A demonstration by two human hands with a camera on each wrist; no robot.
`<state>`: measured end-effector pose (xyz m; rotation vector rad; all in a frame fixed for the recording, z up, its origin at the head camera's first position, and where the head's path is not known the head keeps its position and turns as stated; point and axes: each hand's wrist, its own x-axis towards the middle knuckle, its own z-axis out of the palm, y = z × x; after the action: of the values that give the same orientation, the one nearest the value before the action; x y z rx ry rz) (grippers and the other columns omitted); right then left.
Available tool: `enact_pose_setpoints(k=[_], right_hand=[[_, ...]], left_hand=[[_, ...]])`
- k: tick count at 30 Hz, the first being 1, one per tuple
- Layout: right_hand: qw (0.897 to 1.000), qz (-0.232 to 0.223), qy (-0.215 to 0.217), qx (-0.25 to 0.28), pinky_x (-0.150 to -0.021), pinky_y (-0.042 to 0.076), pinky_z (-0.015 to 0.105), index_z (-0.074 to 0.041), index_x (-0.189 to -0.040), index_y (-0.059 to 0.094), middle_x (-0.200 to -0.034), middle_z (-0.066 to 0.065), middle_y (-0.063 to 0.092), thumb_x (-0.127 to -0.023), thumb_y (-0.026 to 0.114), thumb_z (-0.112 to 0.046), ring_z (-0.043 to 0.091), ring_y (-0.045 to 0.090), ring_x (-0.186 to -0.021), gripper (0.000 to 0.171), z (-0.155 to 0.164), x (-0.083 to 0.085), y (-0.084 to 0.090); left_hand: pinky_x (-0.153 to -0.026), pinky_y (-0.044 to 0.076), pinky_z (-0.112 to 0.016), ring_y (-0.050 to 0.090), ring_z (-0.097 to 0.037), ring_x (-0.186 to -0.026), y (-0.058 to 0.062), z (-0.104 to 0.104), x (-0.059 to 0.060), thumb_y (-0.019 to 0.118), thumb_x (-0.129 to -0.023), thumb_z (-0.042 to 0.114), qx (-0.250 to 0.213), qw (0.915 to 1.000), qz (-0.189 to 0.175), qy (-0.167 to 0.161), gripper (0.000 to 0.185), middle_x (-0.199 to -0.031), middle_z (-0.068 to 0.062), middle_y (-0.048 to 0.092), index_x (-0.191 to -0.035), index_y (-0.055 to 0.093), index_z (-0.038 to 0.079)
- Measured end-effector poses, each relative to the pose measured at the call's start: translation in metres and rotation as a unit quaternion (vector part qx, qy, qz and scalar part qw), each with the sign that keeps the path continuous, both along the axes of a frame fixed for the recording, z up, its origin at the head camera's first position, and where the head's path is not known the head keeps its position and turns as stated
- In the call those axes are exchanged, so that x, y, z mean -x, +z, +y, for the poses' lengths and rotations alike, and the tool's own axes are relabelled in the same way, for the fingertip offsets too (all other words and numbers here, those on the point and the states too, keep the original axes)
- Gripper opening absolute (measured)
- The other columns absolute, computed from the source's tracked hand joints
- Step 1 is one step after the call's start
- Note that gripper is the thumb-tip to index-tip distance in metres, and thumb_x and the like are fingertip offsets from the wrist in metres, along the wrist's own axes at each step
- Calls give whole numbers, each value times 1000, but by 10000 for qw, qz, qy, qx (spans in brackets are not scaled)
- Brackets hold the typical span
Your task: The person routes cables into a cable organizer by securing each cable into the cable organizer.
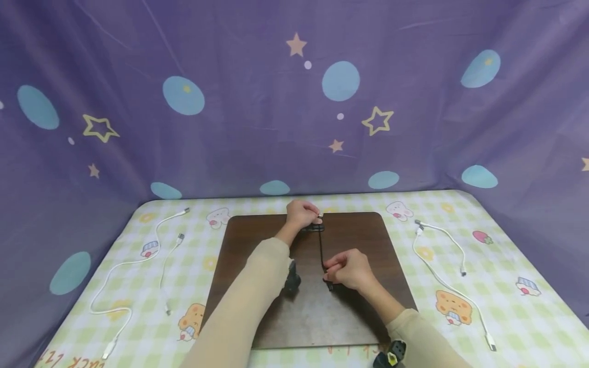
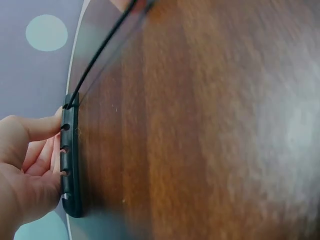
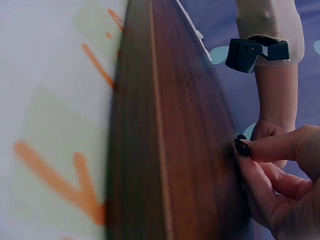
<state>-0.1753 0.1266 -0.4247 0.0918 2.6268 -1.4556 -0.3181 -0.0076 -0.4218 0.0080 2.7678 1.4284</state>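
Note:
A black cable-clip strip [image 1: 314, 228] with several slots lies near the far edge of a brown wooden board [image 1: 363, 240]. My left hand [image 1: 301, 213] holds the strip; in the left wrist view its fingers [image 2: 40, 150] curl against the strip's [image 2: 70, 160] side. A thin black cable [image 1: 320, 250] sits in the strip's end slot and runs toward me over the board. My right hand [image 1: 350, 270] pinches the cable's near end just above the board. The right wrist view shows those fingertips [image 3: 260, 150], with dark nails, at the board's [image 3: 170, 125] surface. The cable [image 2: 102, 50] looks taut.
The board rests on a checked cartoon-print cloth [image 1: 460, 317]. Two white cables [image 1: 156, 245] lie left of the board and another white cable [image 1: 442, 266] lies to its right. A purple star-print curtain [image 1: 276, 112] closes off the back and sides. A black camera [image 1: 291, 278] is strapped to the left wrist.

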Motion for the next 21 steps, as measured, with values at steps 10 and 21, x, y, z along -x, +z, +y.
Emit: enact_pose_setpoints(k=[10,21], right_hand=[[9989,-13,-102,-463,-51,47,19,-9,-72,73,-58,0,70,-62,87,-10,3,58,-51,17,0,-7,4],[9998,65,-53,-201,-49,55,22,-3,-71,72,-57,3,69,-63,86,-3,5,60,-47,16,-2,-11,4]], left_hand=[[-65,52,-13,63,-6,-64,5,-6,-4,85,-69,9,313,9980,122,-532,16,-83,-9,77,-82,77,5],[-67,52,-16,64,-11,-70,5,-8,-6,84,-71,13,409,9978,50,-527,13,-83,-7,77,-81,77,7]])
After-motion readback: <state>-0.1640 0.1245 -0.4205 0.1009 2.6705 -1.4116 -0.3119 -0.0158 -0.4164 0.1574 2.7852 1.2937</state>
